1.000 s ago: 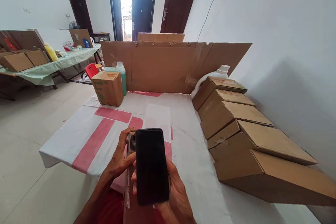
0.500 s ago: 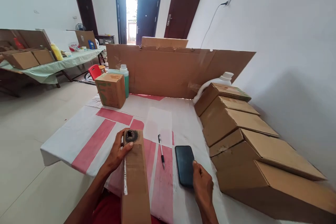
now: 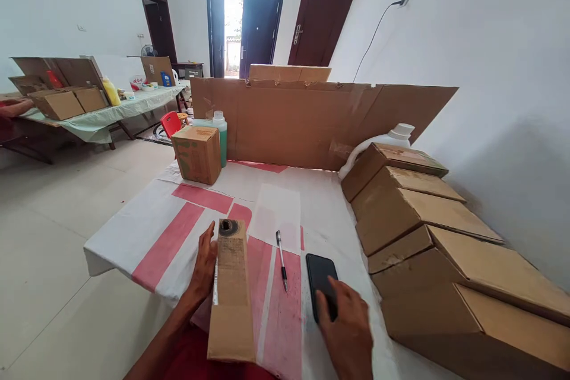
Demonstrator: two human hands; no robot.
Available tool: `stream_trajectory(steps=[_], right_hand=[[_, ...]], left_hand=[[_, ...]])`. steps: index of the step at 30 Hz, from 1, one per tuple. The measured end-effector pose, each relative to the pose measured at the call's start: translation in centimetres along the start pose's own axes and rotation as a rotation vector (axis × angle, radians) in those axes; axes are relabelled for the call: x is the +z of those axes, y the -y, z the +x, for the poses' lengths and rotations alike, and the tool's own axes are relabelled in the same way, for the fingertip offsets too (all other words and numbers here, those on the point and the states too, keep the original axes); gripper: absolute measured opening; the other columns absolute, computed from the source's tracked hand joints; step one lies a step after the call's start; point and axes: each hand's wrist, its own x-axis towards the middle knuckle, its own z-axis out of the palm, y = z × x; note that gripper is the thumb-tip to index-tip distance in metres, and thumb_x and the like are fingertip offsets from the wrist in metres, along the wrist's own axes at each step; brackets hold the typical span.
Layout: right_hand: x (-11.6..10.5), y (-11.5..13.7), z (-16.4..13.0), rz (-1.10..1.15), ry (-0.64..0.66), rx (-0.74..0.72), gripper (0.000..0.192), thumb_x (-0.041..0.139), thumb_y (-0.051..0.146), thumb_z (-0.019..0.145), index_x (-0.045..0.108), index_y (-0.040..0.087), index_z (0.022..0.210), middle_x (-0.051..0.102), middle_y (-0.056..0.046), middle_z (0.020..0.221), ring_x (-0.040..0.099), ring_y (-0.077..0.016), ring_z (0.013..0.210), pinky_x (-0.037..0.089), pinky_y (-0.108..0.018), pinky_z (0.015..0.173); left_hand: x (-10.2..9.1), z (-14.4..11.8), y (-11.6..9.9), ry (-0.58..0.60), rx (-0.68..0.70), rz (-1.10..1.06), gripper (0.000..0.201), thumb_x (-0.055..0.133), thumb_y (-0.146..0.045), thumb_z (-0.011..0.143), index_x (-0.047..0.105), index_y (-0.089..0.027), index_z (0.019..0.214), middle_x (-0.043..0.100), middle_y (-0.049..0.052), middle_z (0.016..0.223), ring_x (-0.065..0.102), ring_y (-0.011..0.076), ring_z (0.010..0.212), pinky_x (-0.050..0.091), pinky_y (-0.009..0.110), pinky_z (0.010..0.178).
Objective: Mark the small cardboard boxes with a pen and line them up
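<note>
A long narrow cardboard box lies on the white and red tablecloth, with a dark round hole at its far end. My left hand rests flat against the box's left side. A black phone lies screen up to the right of a pen. My right hand hovers over the phone's near end, fingers on or just above it; whether it grips the phone is unclear.
Several brown cartons lean in a row along the right wall. A cardboard sheet stands at the table's far edge, with a small box, a green bottle and a white jug. Another table with boxes stands left.
My right hand carried the phone from in front of the box to the table on the right and set it down. The pen came into view. My left hand slid to the box's left side.
</note>
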Motion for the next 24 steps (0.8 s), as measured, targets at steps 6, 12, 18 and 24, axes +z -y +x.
stream_trajectory(steps=[6,12,18,24], right_hand=[[5.4,1.8,-7.3,0.104,0.804,-0.268,0.086,0.058,0.020,0.090,0.020,0.036,0.167,0.026,-0.004,0.172,0.029,-0.0337,0.157,0.034,-0.058,0.125],[5.5,6.4,-5.1,0.241,0.916,-0.219,0.112,0.080,0.040,0.084,0.007,0.035,0.167,0.016,-0.009,0.175,0.015,-0.0376,0.160,0.025,-0.061,0.126],[6.2,11.0,-0.2,0.234,0.691,-0.176,0.113,0.085,0.055,0.078,0.019,0.034,0.167,0.015,-0.009,0.175,0.010,-0.0342,0.161,0.017,-0.056,0.129],[8.9,10.5,4.0,0.374,0.611,0.007,0.080,0.064,0.059,0.093,0.034,0.030,0.161,0.038,-0.010,0.164,0.035,-0.0296,0.151,0.035,-0.050,0.120]], left_hand=[[-1.4,-8.0,0.6,0.067,-0.122,-0.132,0.063,0.032,-0.067,0.103,0.045,-0.026,0.149,0.049,0.011,0.157,0.042,0.0288,0.149,0.031,0.050,0.125],[-6.0,-8.2,-5.2,0.335,-0.401,-0.355,0.087,0.026,-0.086,0.092,0.049,-0.027,0.151,0.059,0.011,0.151,0.052,0.0361,0.142,0.047,0.055,0.113],[-8.8,-4.7,-8.1,0.387,-0.253,-0.257,0.087,0.024,-0.086,0.092,0.060,-0.026,0.142,0.072,0.012,0.128,0.056,0.0360,0.136,0.044,0.057,0.115],[-3.6,-1.4,-5.3,0.263,0.049,-0.089,0.076,0.046,-0.081,0.090,0.060,-0.023,0.136,0.066,0.015,0.136,0.058,0.0367,0.129,0.045,0.054,0.112]])
